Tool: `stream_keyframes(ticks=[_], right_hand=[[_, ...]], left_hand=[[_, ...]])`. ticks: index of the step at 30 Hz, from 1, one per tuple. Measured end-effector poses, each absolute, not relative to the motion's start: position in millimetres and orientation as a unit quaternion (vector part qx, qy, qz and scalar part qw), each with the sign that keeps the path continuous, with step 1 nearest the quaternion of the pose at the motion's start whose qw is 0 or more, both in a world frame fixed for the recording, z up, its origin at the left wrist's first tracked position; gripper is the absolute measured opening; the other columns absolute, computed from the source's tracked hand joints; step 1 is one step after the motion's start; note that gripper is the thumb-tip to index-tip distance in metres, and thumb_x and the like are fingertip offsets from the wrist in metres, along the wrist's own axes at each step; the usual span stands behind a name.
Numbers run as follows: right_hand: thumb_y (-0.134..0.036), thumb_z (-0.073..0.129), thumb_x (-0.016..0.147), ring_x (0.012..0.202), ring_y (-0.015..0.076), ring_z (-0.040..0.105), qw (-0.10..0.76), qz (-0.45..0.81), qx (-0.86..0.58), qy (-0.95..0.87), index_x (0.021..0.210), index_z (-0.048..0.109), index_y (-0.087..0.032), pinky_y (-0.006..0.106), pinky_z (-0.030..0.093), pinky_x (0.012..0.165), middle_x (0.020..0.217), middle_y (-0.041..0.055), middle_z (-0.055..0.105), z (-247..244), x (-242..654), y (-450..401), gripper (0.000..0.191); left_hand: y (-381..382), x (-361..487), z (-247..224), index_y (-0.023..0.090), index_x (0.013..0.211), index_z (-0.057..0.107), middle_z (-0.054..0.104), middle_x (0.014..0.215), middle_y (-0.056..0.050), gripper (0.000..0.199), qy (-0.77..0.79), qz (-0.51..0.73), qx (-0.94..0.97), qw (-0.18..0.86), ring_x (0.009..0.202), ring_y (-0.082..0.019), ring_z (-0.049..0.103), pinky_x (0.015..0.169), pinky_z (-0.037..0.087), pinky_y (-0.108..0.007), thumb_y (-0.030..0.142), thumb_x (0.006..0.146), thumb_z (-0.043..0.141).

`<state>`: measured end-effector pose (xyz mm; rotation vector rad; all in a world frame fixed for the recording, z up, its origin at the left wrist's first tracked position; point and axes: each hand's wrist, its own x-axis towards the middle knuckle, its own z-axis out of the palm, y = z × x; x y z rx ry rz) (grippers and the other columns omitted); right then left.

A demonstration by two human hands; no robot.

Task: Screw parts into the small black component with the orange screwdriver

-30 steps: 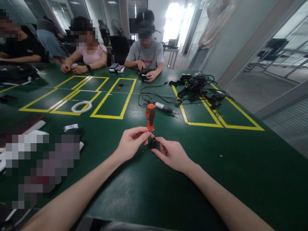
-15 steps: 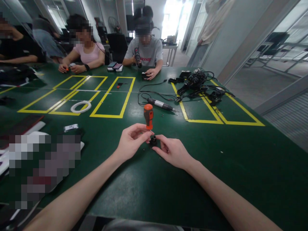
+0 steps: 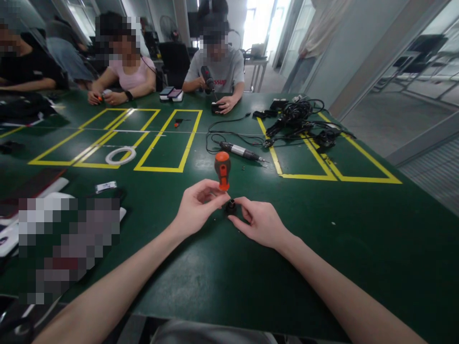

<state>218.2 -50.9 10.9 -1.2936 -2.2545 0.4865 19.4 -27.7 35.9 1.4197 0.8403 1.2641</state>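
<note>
My left hand (image 3: 199, 205) pinches the shaft of a screwdriver (image 3: 223, 171) with a stubby orange and grey handle, held upright with the handle on top. Just right of the fingertips, a small round black part (image 3: 231, 207) with a short raised tube rests on the green table. My right hand (image 3: 260, 220) grips that black part from the right between thumb and fingers. The screwdriver's tip is hidden behind the left fingers, so I cannot tell whether it touches the part.
An electric screwdriver (image 3: 242, 153) with its cord lies beyond my hands. Tangled black cables (image 3: 296, 117) sit at the back right. A white ring (image 3: 121, 155) lies on yellow tape outlines at left. Across the table a co-worker holds a power drill (image 3: 207, 78).
My hands, the screwdriver and the black part keep nearly the same pose, with a slight shift of the view. The co-worker opposite has lowered the drill onto a black piece.
</note>
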Motion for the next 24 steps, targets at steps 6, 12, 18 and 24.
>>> stream_keyframes(ticks=[6,12,18,24], right_hand=[[-0.03,0.064,0.093,0.049,0.0115,0.048,0.237,0.197,-0.473,-0.825,0.106,0.062,-0.018,0.024,0.03,0.055,0.058,-0.0074,0.051,11.1,219.8,-51.4,0.018],[-0.029,0.065,0.093,0.049,0.0121,0.05,0.235,0.208,-0.474,-0.822,0.106,0.061,-0.018,0.024,0.031,0.055,0.058,-0.0075,0.051,9.3,219.7,-51.4,0.018],[-0.028,0.065,0.093,0.05,0.0123,0.051,0.239,0.212,-0.472,-0.822,0.108,0.06,-0.018,0.024,0.031,0.054,0.059,-0.0075,0.052,8.8,219.9,-51.7,0.018],[-0.027,0.065,0.093,0.05,0.012,0.051,0.229,0.219,-0.476,-0.82,0.108,0.06,-0.019,0.024,0.031,0.054,0.059,-0.0078,0.052,10.6,218.8,-52.1,0.018]], left_hand=[[-30.3,15.3,38.0,0.016,0.097,0.08,0.072,0.09,-0.005,0.015,0.314,0.508,0.655,0.463,0.066,-0.01,0.062,0.061,0.055,-0.022,0.026,0.091,0.071],[-33.6,17.7,40.0,0.016,0.091,0.08,0.074,0.091,-0.007,0.013,0.332,0.504,0.663,0.443,0.079,-0.015,0.066,0.068,0.053,-0.024,0.026,0.09,0.072],[-34.0,22.7,39.6,0.015,0.079,0.069,0.068,0.075,0.0,0.024,0.361,0.51,0.582,0.519,0.062,-0.01,0.059,0.06,0.051,-0.022,0.033,0.077,0.085],[-34.6,21.4,42.5,0.014,0.081,0.069,0.071,0.077,-0.002,0.029,0.368,0.492,0.571,0.544,0.058,-0.009,0.058,0.056,0.053,-0.022,0.035,0.074,0.087]])
